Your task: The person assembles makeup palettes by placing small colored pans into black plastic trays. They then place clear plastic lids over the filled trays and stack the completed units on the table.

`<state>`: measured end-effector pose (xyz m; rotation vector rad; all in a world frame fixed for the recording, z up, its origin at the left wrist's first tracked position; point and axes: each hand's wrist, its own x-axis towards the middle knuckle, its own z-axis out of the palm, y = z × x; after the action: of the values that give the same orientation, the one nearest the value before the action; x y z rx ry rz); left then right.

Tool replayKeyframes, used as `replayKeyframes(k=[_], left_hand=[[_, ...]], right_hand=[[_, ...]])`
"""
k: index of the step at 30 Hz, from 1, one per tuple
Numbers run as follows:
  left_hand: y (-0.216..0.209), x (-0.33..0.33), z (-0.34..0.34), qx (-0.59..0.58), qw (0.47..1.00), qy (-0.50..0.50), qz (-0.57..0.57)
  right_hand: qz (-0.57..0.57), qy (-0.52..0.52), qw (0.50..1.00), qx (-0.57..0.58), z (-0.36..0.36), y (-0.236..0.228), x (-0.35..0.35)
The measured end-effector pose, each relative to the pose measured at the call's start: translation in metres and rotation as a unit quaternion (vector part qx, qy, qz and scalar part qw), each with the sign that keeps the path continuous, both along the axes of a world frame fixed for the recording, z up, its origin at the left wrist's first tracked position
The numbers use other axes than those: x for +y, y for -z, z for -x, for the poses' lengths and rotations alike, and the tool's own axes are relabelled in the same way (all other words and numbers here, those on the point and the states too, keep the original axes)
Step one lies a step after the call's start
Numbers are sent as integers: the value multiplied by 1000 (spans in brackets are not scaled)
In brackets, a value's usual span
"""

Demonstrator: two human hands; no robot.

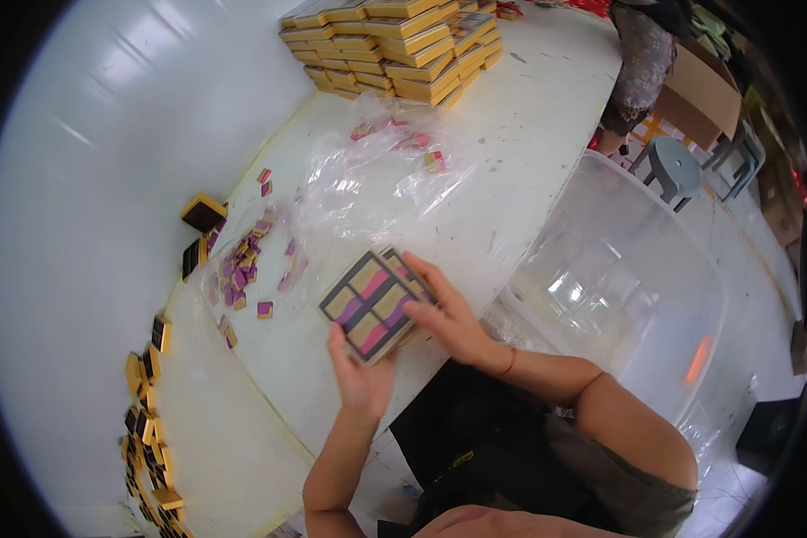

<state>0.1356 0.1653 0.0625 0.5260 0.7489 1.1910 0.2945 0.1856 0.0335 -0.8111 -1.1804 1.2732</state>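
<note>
Over the white table I hold a flat square box (364, 309), its face tilted up toward me. The face has a black frame around four panels in gold, pink and purple. My left hand (361, 377) grips its lower corner, with the thumb along the near edge and the other fingers hidden beneath. My right hand (453, 318) closes around the right side, thumb on the face. A second similar box (408, 272) shows partly behind the first, under my right fingers. Left of my hands lies a heap of small purple, pink and gold pieces (239, 269).
Clear crumpled plastic bags (359, 179) cover some pieces on the table (547, 99). A tall stack of gold boxes (394, 45) stands at the far end. Several black-and-gold boxes (148, 430) line the left edge. A translucent bin (619, 260), a stool (672, 166) and another person (644, 63) are at right.
</note>
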Motion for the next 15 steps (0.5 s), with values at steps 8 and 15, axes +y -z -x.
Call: replayKeyframes(k=[8, 15], left_hand=[[-1, 62, -119, 55, 980, 189, 18], [-1, 160, -242, -6, 973, 230, -20]], right_hand=[[-11, 152, 988, -31, -125, -5, 34], [57, 309, 947, 69, -207, -1, 109]])
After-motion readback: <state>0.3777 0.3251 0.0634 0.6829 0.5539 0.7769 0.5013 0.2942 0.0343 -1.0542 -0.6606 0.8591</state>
